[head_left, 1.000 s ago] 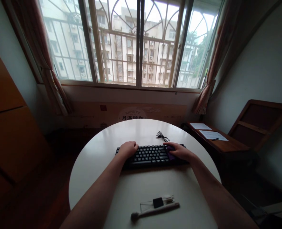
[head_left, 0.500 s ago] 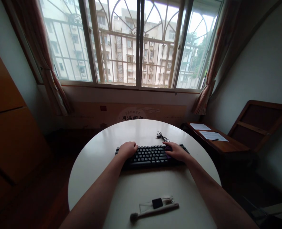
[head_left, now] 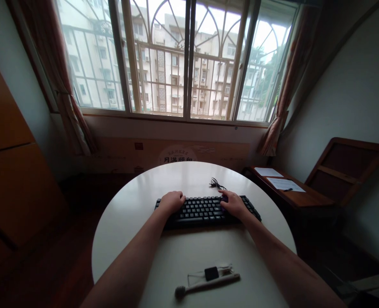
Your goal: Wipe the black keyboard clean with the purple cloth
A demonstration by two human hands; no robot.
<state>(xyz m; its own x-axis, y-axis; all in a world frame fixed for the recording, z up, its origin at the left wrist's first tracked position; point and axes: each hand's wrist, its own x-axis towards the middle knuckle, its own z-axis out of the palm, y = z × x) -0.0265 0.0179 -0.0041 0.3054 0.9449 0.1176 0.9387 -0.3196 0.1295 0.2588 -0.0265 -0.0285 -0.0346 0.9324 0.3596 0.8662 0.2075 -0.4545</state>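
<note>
A black keyboard (head_left: pixel 202 209) lies across the middle of a round white table (head_left: pixel 189 175). My left hand (head_left: pixel 172 201) rests on the keyboard's left end with its fingers curled over the edge, gripping it. My right hand (head_left: pixel 234 204) lies on the right half of the keys, fingers pressed down on a small purple cloth (head_left: pixel 223 201) that peeks out under them. The keys at the keyboard's far right end are uncovered.
A coiled black cable (head_left: pixel 217 185) lies just behind the keyboard. Near the table's front edge are a long white brush (head_left: pixel 205 285) and a small black piece with a wire loop (head_left: pixel 211 273). A low wooden desk with papers (head_left: pixel 285 185) stands to the right.
My right hand has slid leftward along the keys with the purple cloth, uncovering the keyboard's right end. My left hand has stayed where it was.
</note>
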